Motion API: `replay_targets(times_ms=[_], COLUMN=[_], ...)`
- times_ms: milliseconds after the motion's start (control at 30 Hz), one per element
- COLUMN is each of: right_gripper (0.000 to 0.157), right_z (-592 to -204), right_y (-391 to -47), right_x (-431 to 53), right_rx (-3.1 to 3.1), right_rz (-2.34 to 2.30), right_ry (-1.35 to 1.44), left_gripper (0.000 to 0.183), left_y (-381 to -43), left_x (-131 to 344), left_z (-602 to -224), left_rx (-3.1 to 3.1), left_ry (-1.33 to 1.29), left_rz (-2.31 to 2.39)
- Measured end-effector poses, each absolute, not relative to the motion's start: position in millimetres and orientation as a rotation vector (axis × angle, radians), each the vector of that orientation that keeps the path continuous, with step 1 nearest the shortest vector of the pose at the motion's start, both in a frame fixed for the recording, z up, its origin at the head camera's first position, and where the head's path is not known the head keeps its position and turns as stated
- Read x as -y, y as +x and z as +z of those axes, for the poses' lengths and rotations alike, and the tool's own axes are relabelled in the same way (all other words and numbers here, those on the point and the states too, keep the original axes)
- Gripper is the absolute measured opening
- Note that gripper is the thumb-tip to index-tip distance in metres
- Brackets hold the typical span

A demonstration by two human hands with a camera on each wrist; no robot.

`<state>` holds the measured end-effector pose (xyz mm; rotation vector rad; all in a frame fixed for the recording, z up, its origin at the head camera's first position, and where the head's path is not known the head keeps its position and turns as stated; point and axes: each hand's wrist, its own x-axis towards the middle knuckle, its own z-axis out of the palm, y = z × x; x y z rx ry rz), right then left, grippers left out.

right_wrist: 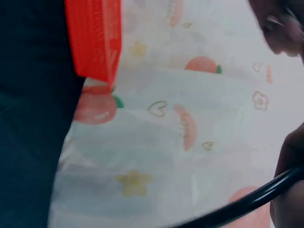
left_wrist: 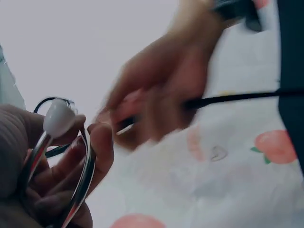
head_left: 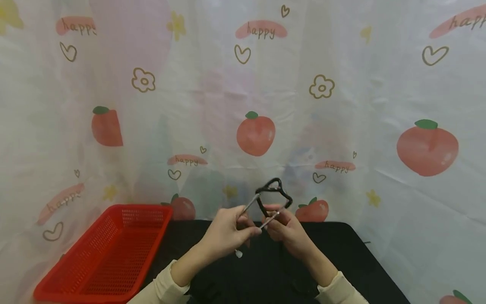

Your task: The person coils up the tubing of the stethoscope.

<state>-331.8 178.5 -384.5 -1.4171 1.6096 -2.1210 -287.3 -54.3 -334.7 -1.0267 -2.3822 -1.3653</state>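
Both hands hold a stethoscope above the black table. My left hand (head_left: pixel 227 231) grips its silver ear tubes (head_left: pixel 249 204), and a white ear tip (head_left: pixel 238 253) shows below the fingers. In the left wrist view a white ear tip (left_wrist: pixel 59 118) sits by the thumb. The black tubing (head_left: pixel 274 189) loops up over the hands. To the right, my right hand (head_left: pixel 289 234) pinches the tubing close to the other hand; it is blurred in the left wrist view. A length of tubing (right_wrist: pixel 247 202) crosses the right wrist view. The chest piece cannot be made out.
A red plastic basket (head_left: pixel 156 257) stands at the table's left side. The black table (head_left: pixel 334 253) lies under the hands. Behind it hangs a pale curtain (head_left: pixel 212 122) printed with fruit, hearts and flowers.
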Motion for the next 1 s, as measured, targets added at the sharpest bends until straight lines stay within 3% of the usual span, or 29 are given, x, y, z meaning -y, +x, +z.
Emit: replay_targets(times_ms=[200, 367, 500, 633, 733, 867, 1000], right_gripper=[0.035, 0.033, 0.034, 0.015, 0.026, 0.008, 0.010], right_z=[-393.7, -374.8, -354.1, -337.0, -325.8, -299.4, -257.6], right_y=[-310.1, -299.4, -294.8, -290.0, -284.6, -278.8, -286.4], right_x=[-193.8, -205.4, -210.6, -216.1, -218.2, -213.8, -202.1], right_rx=[-2.253, -3.099, -3.396, -3.463, -3.452, -3.244, -2.864], right_rz=[-2.021, -1.431, -1.053, -0.840, -0.660, -0.339, -0.184], right_ry=[-1.321, -1.387, -1.524, -1.688, -1.799, -1.948, -1.818], left_gripper=[0.039, 0.040, 0.039, 0.035, 0.035, 0.037, 0.034], left_y=[-301.1, -306.8, -307.0, -307.5, -306.3, -301.9, -294.0], left_x=[69.5, 77.7, 82.4, 84.9, 85.8, 85.6, 75.6], left_z=[-336.6, -344.2, -345.6, -344.5, -345.5, -345.5, -334.4], left_rx=[2.440, 2.545, 2.568, 2.603, 2.667, 2.827, 2.980], left_ry=[-0.739, -0.711, -0.716, -0.779, -0.822, -0.901, -1.051], left_rz=[-1.435, -1.539, -1.632, -1.638, -1.643, -1.659, -1.445])
